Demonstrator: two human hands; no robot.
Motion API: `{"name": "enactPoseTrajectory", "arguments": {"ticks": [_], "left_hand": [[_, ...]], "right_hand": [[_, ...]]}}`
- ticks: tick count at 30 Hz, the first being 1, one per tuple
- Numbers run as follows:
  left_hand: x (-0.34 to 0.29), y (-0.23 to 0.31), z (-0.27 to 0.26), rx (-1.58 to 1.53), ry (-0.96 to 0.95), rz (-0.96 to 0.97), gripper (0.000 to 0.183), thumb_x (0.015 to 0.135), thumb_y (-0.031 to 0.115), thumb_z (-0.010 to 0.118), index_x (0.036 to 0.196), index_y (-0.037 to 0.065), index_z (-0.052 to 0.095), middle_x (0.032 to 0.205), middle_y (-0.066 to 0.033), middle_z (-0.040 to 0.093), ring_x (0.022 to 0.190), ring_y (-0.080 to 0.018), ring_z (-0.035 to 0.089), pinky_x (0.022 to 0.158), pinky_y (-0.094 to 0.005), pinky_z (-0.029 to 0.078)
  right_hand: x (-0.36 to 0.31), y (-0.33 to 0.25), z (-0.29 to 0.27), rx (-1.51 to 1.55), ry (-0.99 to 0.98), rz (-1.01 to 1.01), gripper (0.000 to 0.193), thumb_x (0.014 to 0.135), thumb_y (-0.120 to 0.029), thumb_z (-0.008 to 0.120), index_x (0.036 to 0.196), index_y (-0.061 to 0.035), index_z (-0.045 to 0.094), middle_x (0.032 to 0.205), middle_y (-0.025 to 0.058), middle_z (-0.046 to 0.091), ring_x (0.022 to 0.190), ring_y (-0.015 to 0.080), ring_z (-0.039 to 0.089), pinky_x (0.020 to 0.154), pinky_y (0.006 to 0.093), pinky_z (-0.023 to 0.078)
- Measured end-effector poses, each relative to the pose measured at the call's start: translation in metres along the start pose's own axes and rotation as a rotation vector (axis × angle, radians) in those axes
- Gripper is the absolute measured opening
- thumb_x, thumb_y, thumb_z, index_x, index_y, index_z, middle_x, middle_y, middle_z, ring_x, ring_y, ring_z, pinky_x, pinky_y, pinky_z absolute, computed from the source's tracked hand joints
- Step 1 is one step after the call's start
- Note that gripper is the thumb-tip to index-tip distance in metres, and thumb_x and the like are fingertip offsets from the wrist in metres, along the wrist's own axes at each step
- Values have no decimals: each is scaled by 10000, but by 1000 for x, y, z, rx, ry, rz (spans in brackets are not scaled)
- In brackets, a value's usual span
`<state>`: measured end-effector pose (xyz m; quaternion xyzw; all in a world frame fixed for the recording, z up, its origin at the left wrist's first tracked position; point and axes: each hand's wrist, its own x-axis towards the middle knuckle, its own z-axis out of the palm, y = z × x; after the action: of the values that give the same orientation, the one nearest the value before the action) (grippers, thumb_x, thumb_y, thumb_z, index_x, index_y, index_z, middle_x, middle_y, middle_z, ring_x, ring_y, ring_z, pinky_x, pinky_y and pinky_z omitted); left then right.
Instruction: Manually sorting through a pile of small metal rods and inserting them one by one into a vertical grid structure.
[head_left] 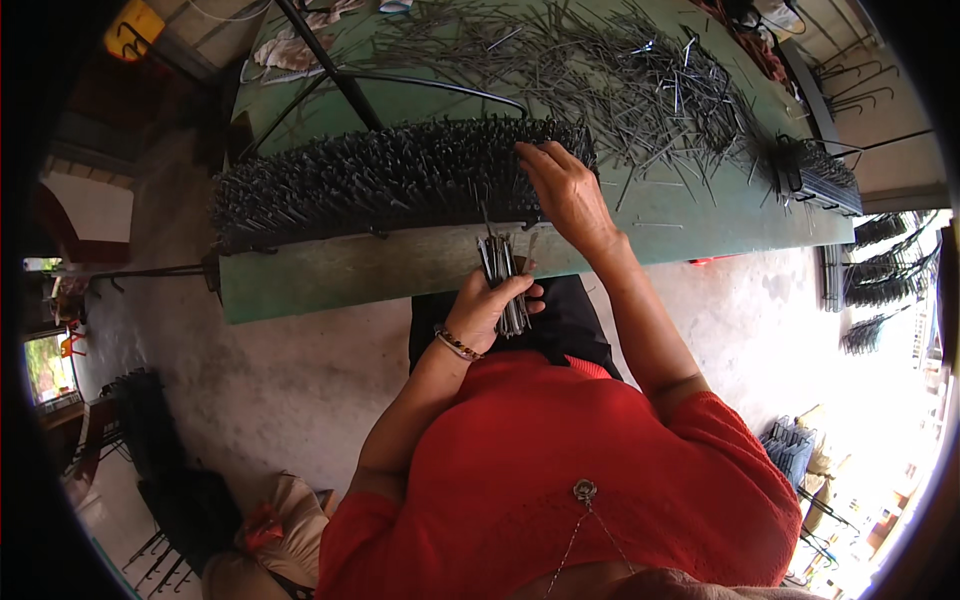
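Note:
My left hand (476, 308) is closed round an upright bundle of thin metal rods (496, 260), just in front of the table's near edge. A long, dense row of dark metal pins (370, 180) stands along that edge, packed closely with their tips up. My right hand (572, 198) reaches over the row's right end, fingers bent and drawn together at the pins. Whatever lies between those fingertips is too small to make out. One rod sticks up above the bundle, near the row's front side.
A loose heap of similar rods (650, 100) spreads over the green table (690, 215). A black metal bar (335, 70) slants up behind the row. At the table's right end is a smaller rack of dark pieces (815, 175). Sacks (290, 520) sit on the floor at lower left.

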<state>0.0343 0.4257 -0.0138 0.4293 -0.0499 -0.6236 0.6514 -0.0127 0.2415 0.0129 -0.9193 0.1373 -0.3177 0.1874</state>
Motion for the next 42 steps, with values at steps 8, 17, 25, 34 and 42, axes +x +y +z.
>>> {"name": "enactPoseTrajectory", "arguments": {"ticks": [8,17,25,34,42], "left_hand": [[-1,-4,-1,-8,-6,-5,197,849,64,607,1027,-8,564,878,-66,584,796,-173,619,660,-333,569],[0,-2,4,-48,11,-17,170,849,60,579,1008,-3,572,914,-66,590,802,-179,625,658,-333,576],[0,-4,1,-54,2,2,164,854,62,580,1004,-2,558,926,-71,587,821,-189,634,667,-331,577],[-1,-2,4,-91,-10,21,151,861,58,593,994,4,544,905,-81,591,843,-217,647,687,-335,580],[-4,4,7,-91,-27,14,166,857,51,599,1010,16,545,897,-69,592,876,-217,643,710,-355,577]], "right_hand": [[6,-4,-11,23,-37,-74,434,761,89,518,1188,15,530,941,181,572,844,346,577,728,396,477],[10,-4,-12,-105,-119,-220,547,699,70,522,1238,-20,509,1039,151,587,943,312,585,847,369,474],[6,-4,-8,75,-77,-64,420,809,62,508,1222,-15,513,1018,180,584,924,345,582,786,394,482],[3,-4,-7,136,-10,-22,310,845,6,557,1155,-14,562,952,171,611,841,344,602,706,391,493],[1,-6,-5,61,68,-12,260,835,4,579,1094,-12,595,926,165,625,821,339,611,688,384,498]]}}
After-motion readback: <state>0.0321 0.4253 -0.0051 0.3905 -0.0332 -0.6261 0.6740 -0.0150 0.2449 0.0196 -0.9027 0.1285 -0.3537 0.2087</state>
